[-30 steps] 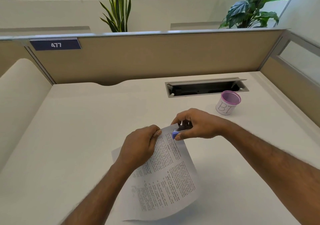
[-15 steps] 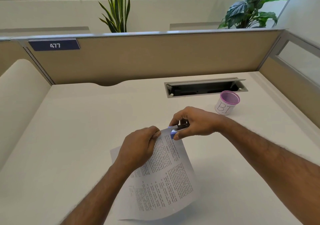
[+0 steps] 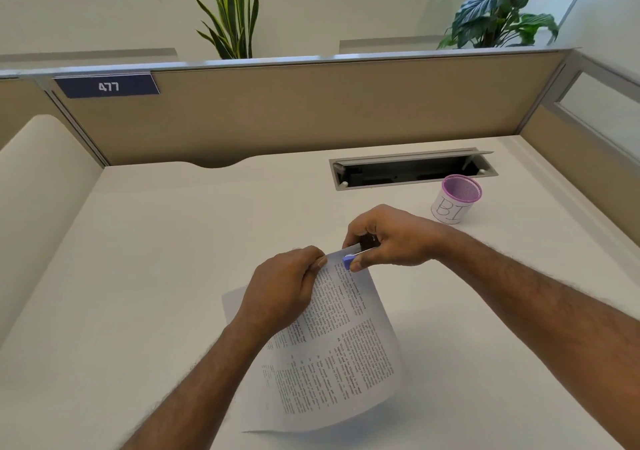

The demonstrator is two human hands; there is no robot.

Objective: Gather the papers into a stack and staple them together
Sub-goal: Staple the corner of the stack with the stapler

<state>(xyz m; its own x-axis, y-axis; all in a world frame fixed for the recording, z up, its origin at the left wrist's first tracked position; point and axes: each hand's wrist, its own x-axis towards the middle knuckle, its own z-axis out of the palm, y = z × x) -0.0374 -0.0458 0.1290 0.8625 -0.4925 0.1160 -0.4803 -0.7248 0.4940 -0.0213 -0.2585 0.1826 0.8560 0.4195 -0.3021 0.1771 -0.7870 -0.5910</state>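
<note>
A stack of printed papers (image 3: 339, 352) is held lifted and tilted above the white desk (image 3: 166, 248), its lower edge curling near the desk. My left hand (image 3: 280, 290) pinches the stack's top edge. My right hand (image 3: 388, 238) grips a small blue stapler (image 3: 349, 261) whose jaws sit over the top right corner of the papers. Most of the stapler is hidden inside my fingers. How many sheets are in the stack cannot be told.
A pink mesh cup (image 3: 457, 198) labelled "BI" stands at the right rear. Behind it is an open cable tray slot (image 3: 412, 169) in the desk. Beige partition walls (image 3: 311, 110) enclose the desk at the back and right.
Both hands and the papers have shifted slightly; the stapler stays on the same top corner and the grips are the same.
</note>
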